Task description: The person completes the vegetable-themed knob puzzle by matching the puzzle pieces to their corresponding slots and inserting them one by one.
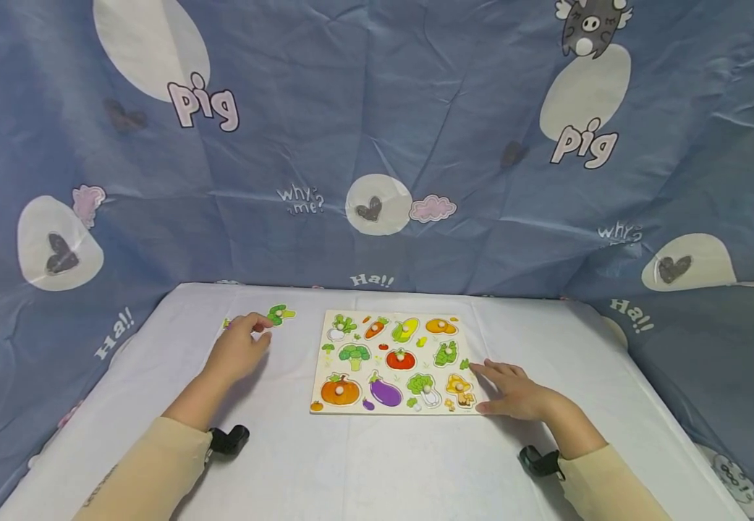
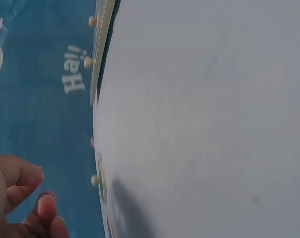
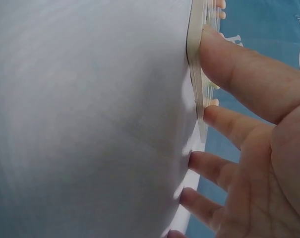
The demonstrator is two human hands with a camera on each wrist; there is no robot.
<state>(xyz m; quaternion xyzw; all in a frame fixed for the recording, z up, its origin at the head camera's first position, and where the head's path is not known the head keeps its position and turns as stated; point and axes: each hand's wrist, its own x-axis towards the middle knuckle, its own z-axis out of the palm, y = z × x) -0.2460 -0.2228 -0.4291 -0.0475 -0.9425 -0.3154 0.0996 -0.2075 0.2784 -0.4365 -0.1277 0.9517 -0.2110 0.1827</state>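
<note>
A wooden vegetable puzzle board (image 1: 377, 394) lies on the white-covered table, filled with knobbed pictures such as a tomato (image 1: 401, 359), a pumpkin (image 1: 340, 391) and an eggplant (image 1: 386, 391). My right hand (image 1: 514, 391) rests at its right edge with fingers spread; in the right wrist view the thumb (image 3: 239, 64) touches the board's rim. Left of the board, a loose broccoli piece (image 1: 279, 314) lies on the cloth. Beside it hovers my left hand (image 1: 240, 349), fingers loosely bent; in the left wrist view nothing shows between thumb and fingers.
Another small piece (image 1: 226, 323), purple and yellow, is partly hidden behind the left hand. A blue printed curtain (image 1: 325, 239) hangs around the table's back and sides. Black wrist cameras (image 1: 230, 440) sit on both forearms.
</note>
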